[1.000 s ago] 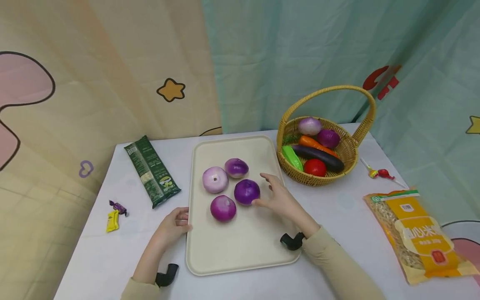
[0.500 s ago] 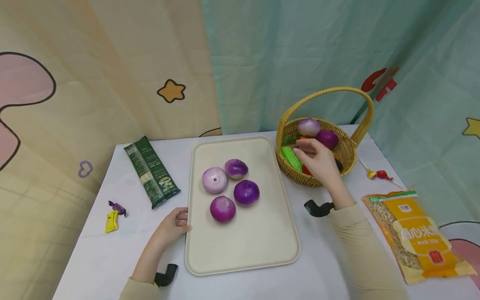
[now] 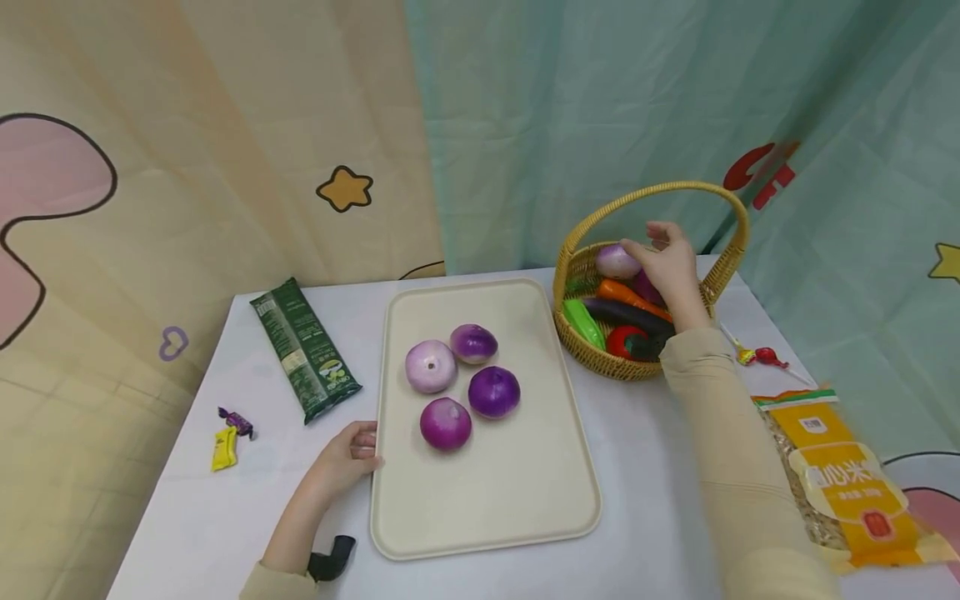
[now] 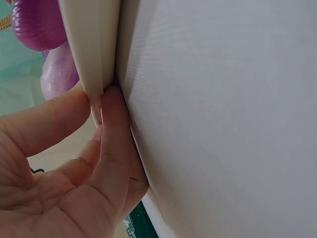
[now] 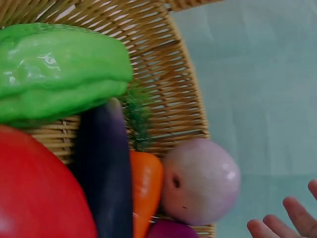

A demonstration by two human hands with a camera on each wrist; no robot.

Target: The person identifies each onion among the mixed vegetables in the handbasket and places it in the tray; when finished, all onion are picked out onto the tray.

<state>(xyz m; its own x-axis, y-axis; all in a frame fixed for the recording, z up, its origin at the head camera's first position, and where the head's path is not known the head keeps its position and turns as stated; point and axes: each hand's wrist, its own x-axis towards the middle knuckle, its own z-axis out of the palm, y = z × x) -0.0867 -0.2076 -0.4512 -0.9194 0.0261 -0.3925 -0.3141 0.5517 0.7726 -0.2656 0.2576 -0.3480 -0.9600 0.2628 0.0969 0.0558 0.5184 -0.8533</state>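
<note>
My left hand (image 3: 345, 462) pinches the left rim of a cream tray (image 3: 517, 500); in the left wrist view the thumb (image 4: 54, 121) lies on the rim, fingers against its outer side. Several purple and pale onions (image 3: 446, 423) sit on the tray. At the back right, my right hand (image 3: 675, 271) is over the wicker basket (image 3: 600, 362), fingers spread and holding nothing. Nearest to it is a pale onion (image 5: 203, 181), apart from the fingers (image 5: 297, 215) in the right wrist view. A carrot (image 3: 630, 296), eggplant (image 3: 622, 312), tomato (image 3: 624, 342), green vegetable (image 3: 583, 323) and purple onion (image 3: 647, 287) share the basket.
A dark green packet (image 3: 306, 350) lies left of the tray, with two wrapped candies (image 3: 225, 448) nearer the front. Lollipops (image 3: 767, 357) and a yellow grain bag (image 3: 847, 483) lie at the right. The basket's tall handle (image 3: 660, 187) arches over its contents.
My right hand has moved from beside the onions on the tray, right and back, over the basket to its rear onions. The left hand stays at the tray's rim.
</note>
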